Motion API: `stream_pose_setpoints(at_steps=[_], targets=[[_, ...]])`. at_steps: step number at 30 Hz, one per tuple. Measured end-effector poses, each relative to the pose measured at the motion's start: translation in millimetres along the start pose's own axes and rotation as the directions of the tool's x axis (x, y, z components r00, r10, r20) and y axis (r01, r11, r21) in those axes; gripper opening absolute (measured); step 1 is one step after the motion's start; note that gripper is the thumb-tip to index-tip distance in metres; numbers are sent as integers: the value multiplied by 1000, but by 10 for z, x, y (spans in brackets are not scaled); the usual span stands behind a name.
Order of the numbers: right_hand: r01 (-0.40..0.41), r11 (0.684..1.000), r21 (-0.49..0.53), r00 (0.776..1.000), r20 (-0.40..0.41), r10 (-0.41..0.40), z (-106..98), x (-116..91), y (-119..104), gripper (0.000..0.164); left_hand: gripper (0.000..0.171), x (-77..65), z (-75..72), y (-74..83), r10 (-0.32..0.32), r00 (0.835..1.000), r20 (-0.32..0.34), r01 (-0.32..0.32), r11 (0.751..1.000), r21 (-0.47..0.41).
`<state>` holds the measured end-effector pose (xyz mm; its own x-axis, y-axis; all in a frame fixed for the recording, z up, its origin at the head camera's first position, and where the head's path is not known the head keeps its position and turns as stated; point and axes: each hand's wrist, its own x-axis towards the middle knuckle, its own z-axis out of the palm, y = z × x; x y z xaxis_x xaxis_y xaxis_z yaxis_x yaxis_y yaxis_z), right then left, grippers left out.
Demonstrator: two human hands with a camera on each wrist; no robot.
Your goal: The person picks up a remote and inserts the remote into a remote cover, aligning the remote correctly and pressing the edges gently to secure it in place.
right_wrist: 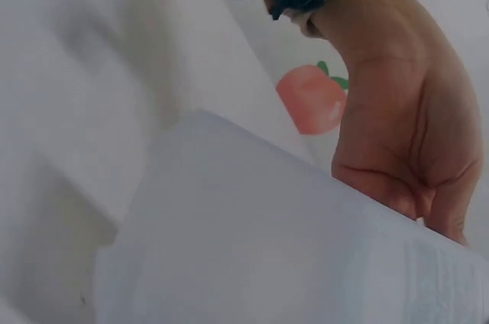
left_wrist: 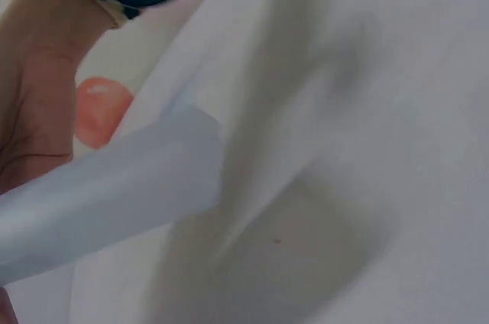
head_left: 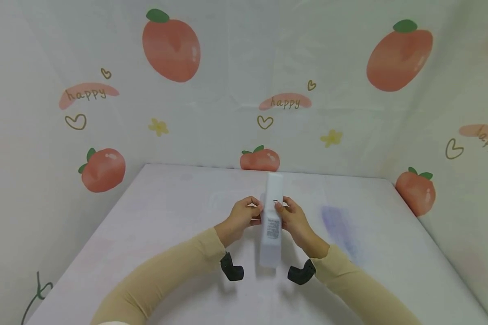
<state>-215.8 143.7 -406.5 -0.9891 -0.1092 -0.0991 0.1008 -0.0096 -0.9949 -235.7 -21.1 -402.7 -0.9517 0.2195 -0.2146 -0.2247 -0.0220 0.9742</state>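
A long, narrow white box (head_left: pixel 271 253) stands out between the two hands over the table, its length pointing away from me. Its near side carries a grey printed label (head_left: pixel 273 229), with a small dark mark farther up. My left hand (head_left: pixel 237 220) grips the left side with bent fingers. On the other side, my right hand (head_left: pixel 297 222) holds it, thumb on the face by the dark mark. In the left wrist view the smooth box end (left_wrist: pixel 183 160) juts past the palm. The right wrist view shows its broad side (right_wrist: pixel 244 217), hiding the right fingertips.
A white table (head_left: pixel 195 189) lies beneath, with a violet smudge (head_left: pixel 341 228) to the right. Behind and beside it hangs a pale cloth (head_left: pixel 227 58) printed with fruit. A dark green cord (head_left: pixel 37 291) is at the left edge. Black mounts (head_left: pixel 232 268) project from both wrists.
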Motion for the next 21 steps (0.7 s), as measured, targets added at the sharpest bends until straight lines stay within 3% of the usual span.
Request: stream_pose_setpoints(at_steps=[6,10,15,18,21], targets=[[78,986,-148,995,67,-69,9,-76,-85,43,7,50,-19,31,-82,997,7,82,994,-65],[84,980,-181,995,59,-74,30,-77,-137,43,7,49,-30,17,-65,998,2,65,995,-73],[24,995,-94,1000,18,-22,36,-34,-160,43,22,27,-45,-9,64,998,0,-64,998,-28],[-6,1000,-18,1000,6,6,42,-13,-149,45,19,1,-51,-6,92,996,13,-92,995,33],[-30,999,34,999,19,29,46,-13,-131,46,29,-12,-55,-17,86,995,50,-92,987,131]])
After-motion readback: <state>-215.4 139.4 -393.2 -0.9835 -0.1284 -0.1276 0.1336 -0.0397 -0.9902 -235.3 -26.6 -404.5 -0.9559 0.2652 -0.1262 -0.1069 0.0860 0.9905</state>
